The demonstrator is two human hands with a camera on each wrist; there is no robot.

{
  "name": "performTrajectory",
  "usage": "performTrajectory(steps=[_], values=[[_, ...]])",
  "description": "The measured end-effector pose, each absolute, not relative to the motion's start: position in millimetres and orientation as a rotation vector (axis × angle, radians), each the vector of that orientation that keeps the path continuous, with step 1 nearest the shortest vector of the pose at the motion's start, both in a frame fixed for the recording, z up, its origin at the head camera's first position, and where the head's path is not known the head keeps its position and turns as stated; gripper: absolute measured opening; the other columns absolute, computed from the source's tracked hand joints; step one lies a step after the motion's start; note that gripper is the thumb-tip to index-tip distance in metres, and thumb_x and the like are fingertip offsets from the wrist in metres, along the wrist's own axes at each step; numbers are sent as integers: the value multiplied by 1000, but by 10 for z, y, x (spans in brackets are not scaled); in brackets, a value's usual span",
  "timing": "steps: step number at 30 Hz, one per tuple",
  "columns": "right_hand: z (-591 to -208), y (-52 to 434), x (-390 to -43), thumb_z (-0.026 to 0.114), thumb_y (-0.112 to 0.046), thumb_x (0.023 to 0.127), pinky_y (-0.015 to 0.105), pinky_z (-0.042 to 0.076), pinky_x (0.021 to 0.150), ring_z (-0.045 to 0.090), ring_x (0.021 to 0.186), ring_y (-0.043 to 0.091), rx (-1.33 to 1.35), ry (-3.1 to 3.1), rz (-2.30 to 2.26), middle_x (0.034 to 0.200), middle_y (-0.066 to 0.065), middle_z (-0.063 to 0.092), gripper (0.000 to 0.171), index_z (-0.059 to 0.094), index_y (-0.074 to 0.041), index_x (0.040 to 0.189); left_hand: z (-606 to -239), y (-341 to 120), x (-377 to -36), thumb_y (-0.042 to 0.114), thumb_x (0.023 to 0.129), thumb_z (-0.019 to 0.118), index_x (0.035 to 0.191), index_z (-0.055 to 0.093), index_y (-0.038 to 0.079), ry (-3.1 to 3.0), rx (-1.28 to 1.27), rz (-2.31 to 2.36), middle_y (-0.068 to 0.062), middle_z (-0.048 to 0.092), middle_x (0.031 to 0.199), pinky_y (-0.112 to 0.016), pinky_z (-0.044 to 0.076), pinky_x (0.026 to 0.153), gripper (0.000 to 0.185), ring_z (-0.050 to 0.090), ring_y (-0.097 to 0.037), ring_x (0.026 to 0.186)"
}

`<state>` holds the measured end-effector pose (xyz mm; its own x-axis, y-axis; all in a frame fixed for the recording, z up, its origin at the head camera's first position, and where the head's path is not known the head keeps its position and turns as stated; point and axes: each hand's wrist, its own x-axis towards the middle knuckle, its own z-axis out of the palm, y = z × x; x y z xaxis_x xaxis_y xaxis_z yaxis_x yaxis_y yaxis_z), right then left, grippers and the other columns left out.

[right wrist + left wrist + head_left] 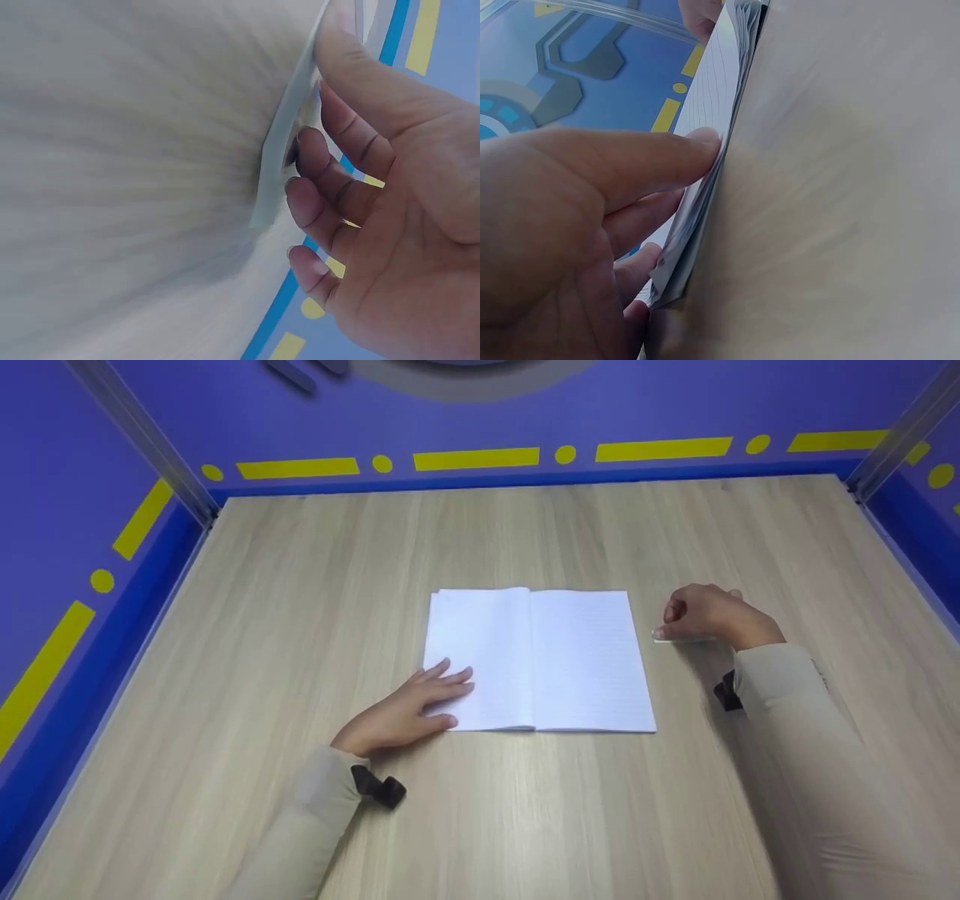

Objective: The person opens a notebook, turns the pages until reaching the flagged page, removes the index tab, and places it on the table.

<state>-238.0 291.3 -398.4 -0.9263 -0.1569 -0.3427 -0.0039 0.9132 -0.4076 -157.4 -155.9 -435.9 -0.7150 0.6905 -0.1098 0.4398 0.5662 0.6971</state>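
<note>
An open lined notebook [589, 660] lies in the middle of the table, its blank pages facing up. My left hand [409, 711] rests with spread fingers on the lower left corner of the left page. In the left wrist view the thumb [671, 161] lies along the notebook's page edges [697, 217]. To the right of the notebook, my right hand [709, 613] pinches a thin, flat, pale strip [277, 142] by one end, close over the table. The other fingers of that hand are curled behind the strip, and part of it is hidden under the hand in the head view.
The wood-grain table [337, 562] extends around the notebook on all sides. Blue panels with yellow marks [476, 459] stand along its back and both sides. Dark wrist mounts [386, 791] sit on both sleeves.
</note>
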Motion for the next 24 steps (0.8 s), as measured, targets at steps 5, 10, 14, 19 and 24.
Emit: performTrajectory(steps=[5,10,14,19,24], values=[[-4023,2961,-2367,74,-30,83,52,28,88,53,82,25,-184,2751,-616,87,8,63,28,63,-6,90,-4367,-1537,-1603,21,96,57,143,46,9,2434,920,937,0,33,155,-52,6,119,50,12,-28,149],[-4006,2997,-2353,69,-25,87,50,29,89,57,89,28,-207,2776,-669,98,13,68,22,66,-5,97,-4341,-1522,-1606,20,96,58,140,49,7,2459,923,954,-3,33,155,-53,12,119,47,15,-30,148],[-3965,3028,-2352,61,-26,93,44,40,86,55,95,29,-177,2766,-707,108,16,65,27,65,-4,107,-4302,-1494,-1619,20,96,57,139,50,7,2502,914,979,-6,30,157,-50,17,118,45,18,-30,148],[-3916,3074,-2292,54,-32,97,58,38,99,49,118,37,-178,2752,-772,130,24,55,44,55,-1,129,-4240,-1457,-1650,21,97,55,139,51,8,2612,843,976,-10,28,157,-51,19,118,44,21,-33,146],[-3876,3105,-2229,47,-44,99,63,25,109,31,137,44,-162,2785,-778,147,26,39,60,42,-4,143,-4135,-1442,-1703,27,102,46,147,39,13,2790,666,905,-9,23,159,-55,14,118,48,20,-33,147]])
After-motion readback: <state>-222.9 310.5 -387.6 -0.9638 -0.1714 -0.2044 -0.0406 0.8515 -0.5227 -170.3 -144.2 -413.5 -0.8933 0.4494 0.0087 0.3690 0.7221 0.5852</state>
